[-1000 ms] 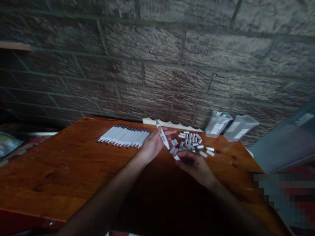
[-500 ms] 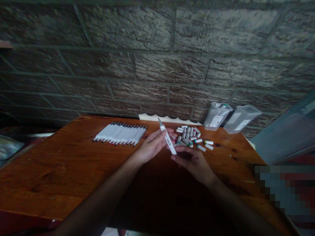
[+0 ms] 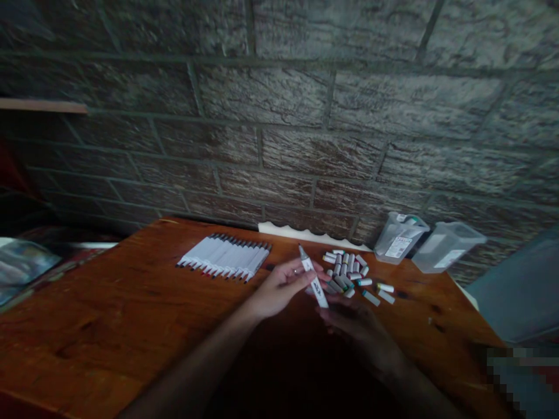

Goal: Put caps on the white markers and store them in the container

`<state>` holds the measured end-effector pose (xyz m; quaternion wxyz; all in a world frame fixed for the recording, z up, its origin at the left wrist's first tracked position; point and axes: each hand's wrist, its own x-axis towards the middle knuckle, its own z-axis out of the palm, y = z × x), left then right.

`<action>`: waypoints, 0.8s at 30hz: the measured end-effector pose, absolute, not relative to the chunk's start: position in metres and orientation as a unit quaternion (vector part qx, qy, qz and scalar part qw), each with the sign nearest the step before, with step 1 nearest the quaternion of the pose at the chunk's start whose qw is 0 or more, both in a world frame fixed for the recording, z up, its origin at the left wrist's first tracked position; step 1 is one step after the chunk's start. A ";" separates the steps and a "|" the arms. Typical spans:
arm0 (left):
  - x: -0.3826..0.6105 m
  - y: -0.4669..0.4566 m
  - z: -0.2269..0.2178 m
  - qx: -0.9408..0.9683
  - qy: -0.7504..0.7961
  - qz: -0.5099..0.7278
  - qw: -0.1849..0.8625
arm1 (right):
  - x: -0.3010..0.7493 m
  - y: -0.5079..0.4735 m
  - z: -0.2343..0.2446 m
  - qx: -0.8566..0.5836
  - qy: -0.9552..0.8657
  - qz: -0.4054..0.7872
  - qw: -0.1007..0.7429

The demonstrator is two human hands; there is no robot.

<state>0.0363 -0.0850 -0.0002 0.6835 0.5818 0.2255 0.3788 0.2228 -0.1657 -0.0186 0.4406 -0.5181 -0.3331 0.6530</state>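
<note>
My left hand is closed on a white marker, which points up and away with a grey cap on its far end. My right hand sits just under the marker's near end, fingers curled toward it; what they hold, if anything, is lost in the dark. Just beyond both hands lies a heap of several loose marker caps. A tidy row of several white markers lies side by side to the left on the wooden table.
Two clear plastic containers lie tipped against the brick wall at the table's back right. A white scalloped strip runs along the wall's foot. A grey-blue surface stands at the right edge.
The marker has come nearer to me in my left hand, and my right hand has risen from the caps to its near end. The camera view has shifted.
</note>
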 end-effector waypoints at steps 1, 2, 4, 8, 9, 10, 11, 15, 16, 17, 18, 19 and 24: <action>0.036 -0.086 0.000 0.585 0.224 0.376 0.683 | 0.223 -0.165 -0.019 -0.522 -0.337 0.648 0.440; 0.036 -0.086 0.001 0.587 0.221 0.374 0.683 | 0.224 -0.164 -0.020 -0.525 -0.341 0.644 0.440; 0.035 -0.088 0.001 0.586 0.210 0.372 0.688 | 0.226 -0.163 -0.022 -0.528 -0.348 0.637 0.441; 0.034 -0.090 0.001 0.580 0.192 0.366 0.702 | 0.230 -0.162 -0.028 -0.540 -0.358 0.611 0.454; 0.034 -0.090 0.001 0.578 0.194 0.366 0.703 | 0.230 -0.161 -0.029 -0.542 -0.360 0.606 0.458; 0.034 -0.090 0.001 0.576 0.198 0.368 0.703 | 0.231 -0.161 -0.029 -0.542 -0.362 0.600 0.463; 0.033 -0.090 0.001 0.573 0.200 0.371 0.703 | 0.232 -0.161 -0.029 -0.540 -0.368 0.596 0.467; 0.034 -0.089 -0.003 0.545 0.192 0.394 0.715 | 0.236 -0.161 -0.027 -0.539 -0.390 0.574 0.477; 0.034 -0.089 -0.004 0.533 0.185 0.401 0.722 | 0.238 -0.161 -0.028 -0.544 -0.394 0.568 0.475; 0.035 -0.089 -0.005 0.522 0.178 0.406 0.729 | 0.240 -0.161 -0.028 -0.551 -0.400 0.560 0.472; 0.036 -0.088 -0.007 0.513 0.171 0.407 0.736 | 0.242 -0.160 -0.029 -0.558 -0.408 0.550 0.469; 0.037 -0.088 -0.008 0.508 0.165 0.407 0.741 | 0.244 -0.161 -0.029 -0.564 -0.417 0.538 0.467; 0.037 -0.089 -0.007 0.508 0.158 0.403 0.745 | 0.240 -0.163 -0.028 -0.596 -0.460 0.449 0.481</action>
